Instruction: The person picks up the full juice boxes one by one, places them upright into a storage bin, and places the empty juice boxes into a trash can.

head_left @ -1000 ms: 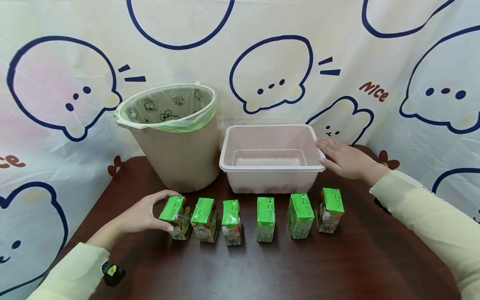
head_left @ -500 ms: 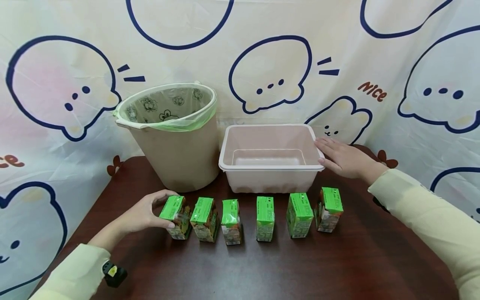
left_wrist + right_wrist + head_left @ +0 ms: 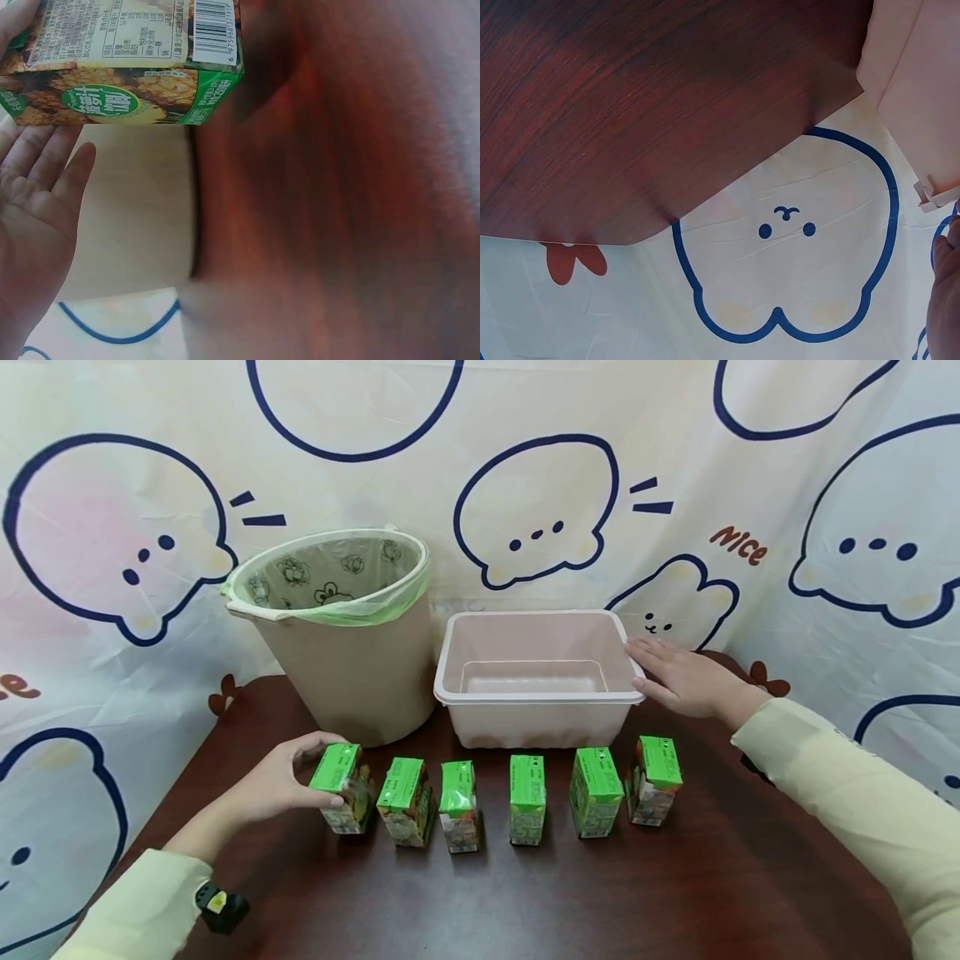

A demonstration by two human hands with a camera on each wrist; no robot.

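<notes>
My left hand (image 3: 273, 781) grips the leftmost juice carton (image 3: 351, 802), its thumb on the near side and its fingers behind. In the left wrist view this carton (image 3: 161, 94) shows a barcode and fruit pictures; the palm (image 3: 37, 210) is below it. Several more green-topped cartons stand upright in a row, among them a second carton (image 3: 405, 802) just right of the held one and a far-right carton (image 3: 655, 781). My right hand (image 3: 686, 677) rests with straight fingers on the right rim of a pink plastic basin (image 3: 540, 722), partly seen in the right wrist view.
A beige bin (image 3: 360, 677) with a green-edged liner bag stands at the back left, beside the basin. Everything sits on a dark wood table (image 3: 480, 910). A cloth (image 3: 525, 393) with cartoon drawings hangs behind the table.
The leftmost carton has turned slightly and shifted a little up and left in my left hand, widening its gap from the second carton. My right hand stays at the basin rim.
</notes>
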